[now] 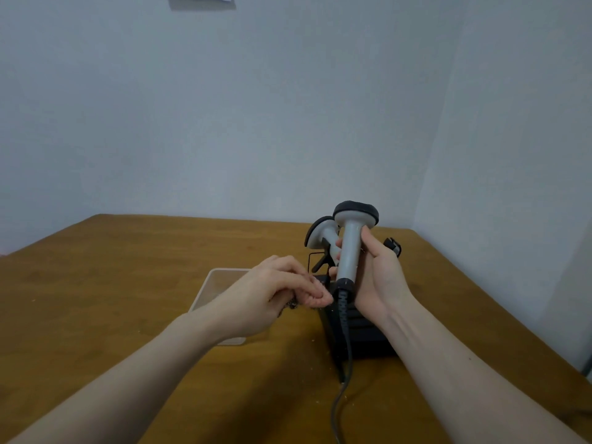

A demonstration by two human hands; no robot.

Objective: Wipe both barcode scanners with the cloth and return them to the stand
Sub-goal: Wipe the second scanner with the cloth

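Note:
My right hand (378,277) grips the handle of a grey barcode scanner (350,248) and holds it upright over the black stand (365,334), its black-rimmed head on top. Its dark cable (344,389) hangs down to the table's front edge. A second grey scanner (322,235) sits just behind it, tilted left, resting in the stand. My left hand (275,293) is curled just left of the held scanner's base, fingers pinched on a small dark cloth (291,304) that is mostly hidden under them.
A clear plastic tray (217,283) lies on the wooden table (128,277) under my left wrist. A small black object (393,245) peeks out behind my right hand. Walls close the table's far and right sides.

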